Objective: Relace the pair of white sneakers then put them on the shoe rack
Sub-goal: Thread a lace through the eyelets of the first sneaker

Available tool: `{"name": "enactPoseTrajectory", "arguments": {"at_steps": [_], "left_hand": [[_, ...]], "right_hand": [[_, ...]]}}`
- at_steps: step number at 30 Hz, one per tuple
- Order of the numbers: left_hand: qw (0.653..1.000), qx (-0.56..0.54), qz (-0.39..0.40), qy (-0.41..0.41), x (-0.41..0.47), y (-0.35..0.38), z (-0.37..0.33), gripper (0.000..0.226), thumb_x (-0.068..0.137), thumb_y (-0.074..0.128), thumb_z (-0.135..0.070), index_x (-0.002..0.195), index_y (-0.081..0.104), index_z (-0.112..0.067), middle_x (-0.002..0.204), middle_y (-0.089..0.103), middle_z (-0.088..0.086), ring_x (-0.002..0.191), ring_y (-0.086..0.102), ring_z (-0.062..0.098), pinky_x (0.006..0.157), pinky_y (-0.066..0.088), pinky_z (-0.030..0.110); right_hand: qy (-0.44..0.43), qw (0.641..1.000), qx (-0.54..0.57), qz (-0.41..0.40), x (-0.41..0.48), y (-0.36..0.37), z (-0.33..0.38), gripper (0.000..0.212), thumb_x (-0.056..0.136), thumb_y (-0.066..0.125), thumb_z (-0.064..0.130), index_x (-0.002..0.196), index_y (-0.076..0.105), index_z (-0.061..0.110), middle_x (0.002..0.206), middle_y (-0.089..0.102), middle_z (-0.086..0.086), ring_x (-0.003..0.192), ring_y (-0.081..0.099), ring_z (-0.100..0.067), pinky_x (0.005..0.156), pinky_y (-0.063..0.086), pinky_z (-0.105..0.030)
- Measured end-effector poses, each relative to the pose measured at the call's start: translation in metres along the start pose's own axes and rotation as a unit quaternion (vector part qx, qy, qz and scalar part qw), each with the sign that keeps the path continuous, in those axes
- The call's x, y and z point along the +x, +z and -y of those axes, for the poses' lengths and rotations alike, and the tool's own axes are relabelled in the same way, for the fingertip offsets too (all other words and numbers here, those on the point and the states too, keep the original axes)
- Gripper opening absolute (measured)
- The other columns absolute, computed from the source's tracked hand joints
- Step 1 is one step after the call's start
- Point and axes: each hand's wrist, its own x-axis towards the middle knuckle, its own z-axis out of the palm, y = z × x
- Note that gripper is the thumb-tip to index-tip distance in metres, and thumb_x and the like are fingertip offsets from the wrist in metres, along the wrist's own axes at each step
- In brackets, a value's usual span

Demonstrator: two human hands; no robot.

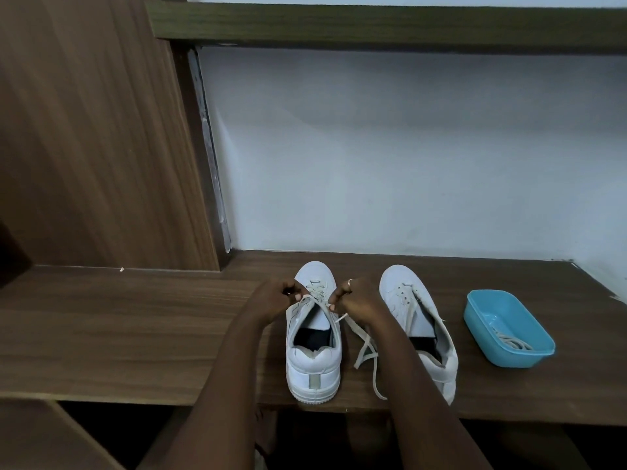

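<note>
Two white sneakers stand toes-away on a dark wooden shelf (135,334). The left sneaker (314,361) is partly laced near its toe. My left hand (271,300) pinches the lace at the shoe's left eyelet side. My right hand (356,303), with a ring on one finger, pinches the other lace end at the right eyelet side. The loose lace (368,357) trails down onto the shelf between the shoes. The right sneaker (420,327) has open eyelets and no lace that I can see; my right forearm covers part of it.
A blue plastic tub (509,329) holding a coiled white lace (512,342) sits to the right of the shoes. A wooden panel (84,130) rises at the left, a white wall behind, a dark shelf board (373,25) overhead. The shelf's front edge is close under the heels.
</note>
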Motion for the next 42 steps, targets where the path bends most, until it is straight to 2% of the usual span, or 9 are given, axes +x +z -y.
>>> {"name": "enactPoseTrajectory", "arguments": {"at_steps": [5, 10, 13, 19, 23, 29, 34, 39, 42], "left_hand": [[1.000, -0.019, -0.002, -0.010, 0.001, 0.002, 0.001, 0.012, 0.089, 0.062, -0.010, 0.094, 0.073, -0.010, 0.099, 0.071, 0.001, 0.097, 0.061, 0.011, 0.088, 0.045, 0.027], [1.000, -0.025, 0.006, -0.002, 0.001, 0.002, 0.000, 0.011, 0.085, 0.066, -0.005, 0.092, 0.073, -0.009, 0.088, 0.069, 0.001, 0.080, 0.060, 0.006, 0.082, 0.046, 0.025], [1.000, -0.024, 0.009, 0.002, 0.002, 0.004, -0.002, 0.012, 0.082, 0.069, -0.005, 0.093, 0.073, -0.007, 0.074, 0.065, -0.010, 0.062, 0.055, -0.009, 0.076, 0.045, 0.017], [0.999, -0.026, 0.015, 0.011, -0.001, 0.004, -0.011, 0.016, 0.077, 0.076, -0.013, 0.093, 0.073, -0.012, 0.073, 0.063, -0.010, 0.060, 0.053, -0.007, 0.067, 0.040, 0.012], [0.998, -0.034, 0.046, -0.006, -0.004, 0.002, -0.014, 0.025, 0.073, 0.077, -0.007, 0.095, 0.071, -0.017, 0.079, 0.061, -0.009, 0.068, 0.054, 0.002, 0.066, 0.039, 0.012], [0.997, -0.055, 0.044, -0.010, -0.006, 0.003, -0.017, 0.025, 0.074, 0.067, 0.002, 0.093, 0.069, -0.014, 0.080, 0.060, -0.004, 0.052, 0.050, -0.007, 0.058, 0.039, 0.007], [0.998, -0.046, 0.042, -0.013, -0.005, 0.003, -0.017, 0.027, 0.073, 0.068, 0.001, 0.091, 0.067, -0.019, 0.079, 0.061, -0.007, 0.054, 0.050, -0.007, 0.061, 0.040, 0.010], [0.998, -0.044, 0.042, -0.011, -0.005, 0.002, -0.018, 0.027, 0.074, 0.068, 0.001, 0.094, 0.067, -0.016, 0.079, 0.061, -0.006, 0.064, 0.052, 0.000, 0.057, 0.038, 0.003], [0.998, -0.042, 0.039, -0.013, -0.005, 0.003, -0.019, 0.026, 0.074, 0.067, 0.002, 0.094, 0.067, -0.015, 0.078, 0.060, -0.006, 0.061, 0.053, -0.003, 0.057, 0.038, 0.004]], "right_hand": [[0.088, 0.986, -0.138, -0.036, 0.003, -0.016, -0.009, 0.026, 0.078, 0.059, 0.004, 0.057, 0.047, 0.013, 0.060, 0.051, -0.001, 0.051, 0.047, -0.013, 0.046, 0.032, -0.021], [0.054, 0.976, -0.210, 0.012, 0.004, -0.015, -0.007, 0.008, 0.075, 0.061, 0.003, 0.070, 0.067, 0.006, 0.086, 0.068, -0.010, 0.074, 0.059, -0.019, 0.055, 0.040, -0.022], [0.001, 0.994, -0.110, 0.002, 0.004, -0.007, -0.006, 0.025, 0.076, 0.062, 0.001, 0.057, 0.058, 0.016, 0.084, 0.070, -0.006, 0.073, 0.058, -0.013, 0.060, 0.041, -0.020], [-0.011, 1.000, 0.027, -0.003, 0.001, 0.004, -0.004, 0.033, 0.075, 0.059, -0.016, 0.057, 0.059, 0.012, 0.061, 0.060, 0.001, 0.062, 0.054, -0.008, 0.064, 0.047, -0.018], [0.009, 1.000, 0.020, -0.007, 0.004, 0.004, -0.005, 0.032, 0.072, 0.057, -0.017, 0.055, 0.058, 0.009, 0.062, 0.062, -0.005, 0.063, 0.058, -0.013, 0.073, 0.051, -0.030], [0.028, 0.999, -0.025, -0.037, 0.018, 0.012, -0.010, 0.028, 0.065, 0.065, -0.009, 0.045, 0.055, 0.007, 0.077, 0.070, -0.022, 0.081, 0.068, -0.034, 0.075, 0.055, -0.045], [0.046, 0.988, -0.145, -0.009, 0.017, 0.009, -0.011, 0.038, 0.077, 0.071, 0.014, 0.055, 0.040, 0.012, 0.062, 0.048, -0.002, 0.076, 0.052, -0.020, 0.049, 0.033, -0.022], [0.082, 0.976, -0.190, 0.061, 0.014, 0.002, -0.012, 0.036, 0.094, 0.053, 0.030, 0.065, 0.044, 0.012, 0.068, 0.047, -0.003, 0.066, 0.049, -0.018, 0.066, 0.040, -0.026], [0.094, 0.973, -0.191, 0.084, 0.010, 0.005, -0.014, 0.041, 0.100, 0.041, 0.037, 0.067, 0.043, 0.013, 0.064, 0.046, -0.003, 0.052, 0.043, -0.012, 0.050, 0.035, -0.021]]}}
